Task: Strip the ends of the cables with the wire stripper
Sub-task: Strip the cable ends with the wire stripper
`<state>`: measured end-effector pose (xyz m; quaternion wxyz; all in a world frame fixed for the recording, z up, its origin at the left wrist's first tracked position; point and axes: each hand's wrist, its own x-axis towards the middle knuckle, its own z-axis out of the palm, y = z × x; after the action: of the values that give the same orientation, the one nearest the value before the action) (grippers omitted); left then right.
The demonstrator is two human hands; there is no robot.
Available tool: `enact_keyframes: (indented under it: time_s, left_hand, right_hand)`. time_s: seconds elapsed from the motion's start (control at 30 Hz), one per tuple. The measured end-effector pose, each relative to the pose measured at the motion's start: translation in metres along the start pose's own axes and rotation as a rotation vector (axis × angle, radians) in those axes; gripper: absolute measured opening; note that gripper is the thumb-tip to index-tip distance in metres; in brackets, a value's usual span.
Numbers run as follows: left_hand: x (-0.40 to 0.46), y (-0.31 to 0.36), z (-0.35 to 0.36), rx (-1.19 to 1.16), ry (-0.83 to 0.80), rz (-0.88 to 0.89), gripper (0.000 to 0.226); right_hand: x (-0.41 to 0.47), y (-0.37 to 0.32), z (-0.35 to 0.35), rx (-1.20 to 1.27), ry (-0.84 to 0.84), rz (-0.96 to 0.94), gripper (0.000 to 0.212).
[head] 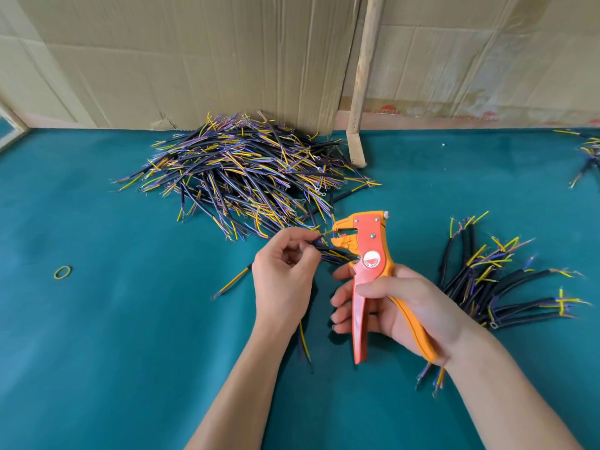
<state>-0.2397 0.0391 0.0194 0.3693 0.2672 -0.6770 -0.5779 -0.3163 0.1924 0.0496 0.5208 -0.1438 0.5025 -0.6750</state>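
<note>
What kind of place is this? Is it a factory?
Probably a small workshop, not a big factory. A big cable pile lies on a green table, cardboard lines the wall, and the right hand holds a wire stripper.

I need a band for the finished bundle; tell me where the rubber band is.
In the head view, the rubber band lies on the green table at far left, apart from the left hand.

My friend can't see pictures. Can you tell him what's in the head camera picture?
A person's right hand holds an orange wire stripper while the left hand pinches a cable and feeds its yellow tip into the stripper's mouth. They work over a green table, with a big cable pile behind, a smaller bunch on the right and a cardboard wall.
</note>
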Motion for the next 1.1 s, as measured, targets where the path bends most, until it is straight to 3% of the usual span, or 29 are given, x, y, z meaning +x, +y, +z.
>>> enact_keyframes:
  time_s: [0.33, 0.53, 0.73, 0.9, 1.1]
  left_hand:
    - [-0.002, -0.001, 0.000, 0.160, -0.150, 0.091, 0.017]
    - [-0.003, 0.001, 0.002, 0.161, -0.164, 0.074, 0.018]
    - [0.000, 0.002, -0.002, 0.043, -0.153, -0.030, 0.017]
    - [0.002, 0.001, -0.007, -0.084, -0.092, -0.094, 0.014]
    - [-0.001, 0.004, -0.007, -0.155, -0.200, -0.099, 0.010]
  right_hand:
    - [0.010, 0.004, -0.004, 0.110, 0.175, -0.267, 0.042]
    - [0.008, 0.004, -0.005, 0.054, 0.129, -0.267, 0.030]
    - [0.007, 0.004, -0.002, 0.060, 0.117, -0.219, 0.035]
    - [0.005, 0.008, 0.007, 0.051, 0.041, -0.129, 0.052]
    - [0.006, 0.011, 0.012, 0.036, -0.002, -0.115, 0.052]
